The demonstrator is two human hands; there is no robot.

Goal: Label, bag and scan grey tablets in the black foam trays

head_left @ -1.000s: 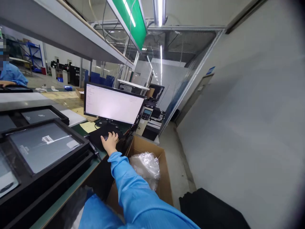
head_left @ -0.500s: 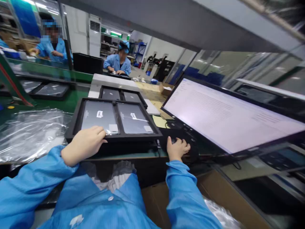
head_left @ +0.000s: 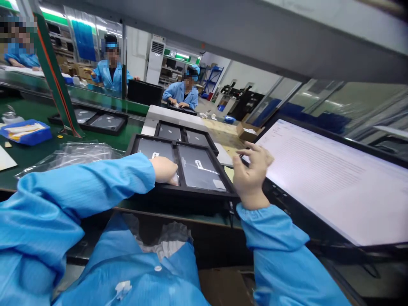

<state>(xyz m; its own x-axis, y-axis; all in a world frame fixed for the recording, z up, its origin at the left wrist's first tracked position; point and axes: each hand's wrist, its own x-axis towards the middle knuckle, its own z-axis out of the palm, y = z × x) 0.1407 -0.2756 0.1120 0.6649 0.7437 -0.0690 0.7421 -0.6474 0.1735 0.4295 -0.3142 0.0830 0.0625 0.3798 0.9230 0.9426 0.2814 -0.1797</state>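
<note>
My left hand (head_left: pixel 165 170) rests on the near rim of a black tray (head_left: pixel 178 189) that holds two grey flat devices (head_left: pixel 198 166) side by side; its fingers curl over the left device's front edge. My right hand (head_left: pixel 251 172) is raised in the air with fingers spread, holding nothing, between the tray's right edge and the lit monitor (head_left: pixel 331 178). A second black tray (head_left: pixel 183 132) with two more devices lies just behind the first. Both arms wear blue sleeves.
Crumpled clear plastic film (head_left: pixel 70 154) lies left of the tray on the green bench. A blue bin (head_left: pixel 25 131) sits far left, another tray (head_left: pixel 98 121) behind it. Other people in blue coats work across the line. A shelf hangs overhead.
My right hand has lifted off the mouse by the monitor and now hovers open. The view swung left to the trays; my left hand stays on the near tray's front.
</note>
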